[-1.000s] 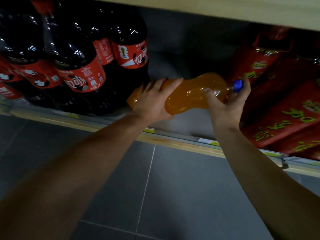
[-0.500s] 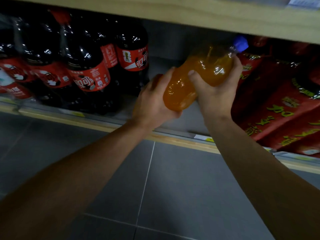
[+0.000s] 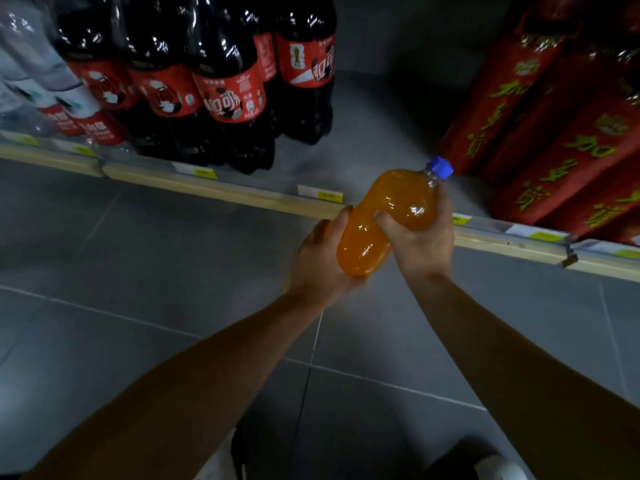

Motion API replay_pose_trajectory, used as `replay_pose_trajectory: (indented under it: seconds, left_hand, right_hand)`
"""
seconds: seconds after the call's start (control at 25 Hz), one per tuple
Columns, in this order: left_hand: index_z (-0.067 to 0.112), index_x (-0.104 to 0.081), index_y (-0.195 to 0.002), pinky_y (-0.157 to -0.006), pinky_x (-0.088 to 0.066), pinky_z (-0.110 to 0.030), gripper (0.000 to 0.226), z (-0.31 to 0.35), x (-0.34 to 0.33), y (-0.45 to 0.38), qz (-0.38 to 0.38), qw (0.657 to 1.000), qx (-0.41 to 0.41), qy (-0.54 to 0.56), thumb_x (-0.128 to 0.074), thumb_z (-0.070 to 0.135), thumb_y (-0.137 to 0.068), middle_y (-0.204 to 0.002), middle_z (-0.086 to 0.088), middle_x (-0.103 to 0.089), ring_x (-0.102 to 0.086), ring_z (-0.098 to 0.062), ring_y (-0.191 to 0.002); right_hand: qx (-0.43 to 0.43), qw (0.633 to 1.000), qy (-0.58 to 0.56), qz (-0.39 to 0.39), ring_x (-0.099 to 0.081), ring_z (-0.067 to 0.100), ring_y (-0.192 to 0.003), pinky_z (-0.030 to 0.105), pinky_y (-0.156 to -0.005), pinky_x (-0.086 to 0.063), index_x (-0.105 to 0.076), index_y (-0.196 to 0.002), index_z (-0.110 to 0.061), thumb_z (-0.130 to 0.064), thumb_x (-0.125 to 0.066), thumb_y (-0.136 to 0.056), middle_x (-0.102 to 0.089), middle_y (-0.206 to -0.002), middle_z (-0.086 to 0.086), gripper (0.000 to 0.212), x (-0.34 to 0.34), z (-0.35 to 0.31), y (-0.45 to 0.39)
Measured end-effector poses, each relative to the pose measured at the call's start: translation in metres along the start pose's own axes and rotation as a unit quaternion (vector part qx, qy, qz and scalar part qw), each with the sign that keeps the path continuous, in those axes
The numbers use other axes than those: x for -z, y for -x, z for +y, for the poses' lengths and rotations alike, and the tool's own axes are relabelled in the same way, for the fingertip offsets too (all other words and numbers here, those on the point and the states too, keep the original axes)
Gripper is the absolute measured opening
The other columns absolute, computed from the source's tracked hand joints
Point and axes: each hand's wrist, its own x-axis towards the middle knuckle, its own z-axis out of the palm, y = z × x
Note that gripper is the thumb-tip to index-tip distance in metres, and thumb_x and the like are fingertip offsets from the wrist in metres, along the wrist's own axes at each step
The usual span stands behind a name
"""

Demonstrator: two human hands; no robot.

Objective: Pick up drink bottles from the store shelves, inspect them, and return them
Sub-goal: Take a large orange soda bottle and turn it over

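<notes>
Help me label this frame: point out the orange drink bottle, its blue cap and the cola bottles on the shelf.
orange drink bottle [image 3: 398, 202], head view, on the upper bulge of its body.
blue cap [image 3: 440, 168], head view, on the cap's side.
cola bottles [image 3: 228, 95], head view, on the red label of a front bottle.

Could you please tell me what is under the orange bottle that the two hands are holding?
The left hand cups the orange bottle from below, and the right hand grips its upper half. Beneath them lie the shelf edge and grey floor. The bottle's underside is hidden.
</notes>
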Motion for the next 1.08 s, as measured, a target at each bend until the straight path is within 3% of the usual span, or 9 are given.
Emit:
replay_pose_trajectory:
  seconds: [0.16, 0.32, 0.52, 0.72, 0.88, 1.0, 1.08]
  left_hand:
    - [0.042, -0.007, -0.150, -0.093, -0.052, -0.049, 0.113, -0.020, -0.021, 0.022, -0.026, 0.999, 0.017, 0.037, -0.082, 0.058, -0.068, -0.144, -0.002, -0.042, -0.050, -0.026, -0.124]
    - [0.046, -0.001, -0.151, -0.097, -0.050, -0.051, 0.114, -0.023, -0.037, 0.026, -0.038, 0.999, 0.032, 0.018, -0.080, 0.059, -0.069, -0.151, -0.003, -0.033, -0.044, -0.028, -0.131]
    - [0.044, 0.009, -0.150, -0.108, -0.040, -0.060, 0.128, -0.048, -0.041, 0.019, -0.102, 0.995, -0.008, -0.010, -0.086, 0.054, -0.065, -0.165, -0.004, -0.002, -0.026, -0.034, -0.146]
    - [0.044, -0.001, -0.152, -0.095, -0.052, -0.050, 0.123, -0.051, -0.041, 0.016, -0.069, 0.997, 0.014, 0.033, -0.088, 0.050, -0.064, -0.152, -0.002, -0.029, -0.043, -0.029, -0.131]
    - [0.051, 0.000, -0.149, -0.095, -0.050, -0.044, 0.123, -0.055, -0.037, 0.013, -0.060, 0.994, 0.038, 0.086, -0.088, 0.046, -0.064, -0.149, 0.002, -0.033, -0.046, -0.023, -0.129]
    - [0.049, 0.000, -0.151, -0.098, -0.047, -0.041, 0.126, -0.059, -0.033, 0.012, -0.046, 0.991, 0.065, 0.104, -0.090, 0.044, -0.062, -0.153, 0.003, -0.032, -0.044, -0.022, -0.132]
    - [0.050, 0.001, -0.151, -0.099, -0.045, -0.040, 0.128, -0.063, -0.031, 0.011, -0.045, 0.989, 0.080, 0.118, -0.090, 0.042, -0.061, -0.156, 0.003, -0.030, -0.042, -0.021, -0.135]
  right_hand:
    - [-0.029, 0.999, 0.023, -0.011, -0.055, 0.017, -0.123, 0.046, -0.099, -0.053, -0.032, -0.150, -0.029, -0.051, -0.084, -0.057, -0.053, -0.137, -0.002, 0.109, -0.008, 0.031, 0.012]
    - [-0.036, 0.999, 0.039, -0.013, -0.052, 0.019, -0.125, 0.048, -0.100, -0.051, -0.030, -0.151, -0.028, -0.040, -0.089, -0.066, -0.050, -0.141, -0.001, 0.104, -0.009, 0.051, 0.006]
    - [-0.042, 0.999, 0.016, -0.011, -0.057, 0.018, -0.120, 0.044, -0.097, -0.055, -0.034, -0.149, -0.024, -0.031, -0.088, -0.071, -0.053, -0.136, -0.001, 0.095, -0.011, 0.058, -0.009]
    - [-0.005, 0.999, 0.048, -0.017, -0.047, 0.020, -0.129, 0.046, -0.101, -0.051, -0.024, -0.153, -0.023, -0.051, -0.080, -0.066, -0.041, -0.147, 0.003, 0.108, -0.020, 0.059, -0.010]
    - [0.053, 0.995, 0.090, -0.002, -0.033, 0.013, -0.130, 0.030, -0.098, -0.040, -0.017, -0.155, -0.013, -0.035, -0.084, -0.071, -0.030, -0.150, 0.009, 0.110, -0.036, 0.054, -0.004]
    - [0.076, 0.991, 0.113, -0.013, -0.030, 0.011, -0.130, 0.012, -0.091, -0.032, -0.019, -0.156, -0.016, -0.025, -0.084, -0.076, -0.026, -0.154, 0.011, 0.103, -0.051, 0.046, -0.005]
    - [0.092, 0.987, 0.129, -0.028, -0.030, 0.016, -0.135, 0.012, -0.092, -0.029, -0.022, -0.155, -0.021, -0.026, -0.082, -0.079, -0.022, -0.157, 0.011, 0.097, -0.059, 0.041, -0.006]
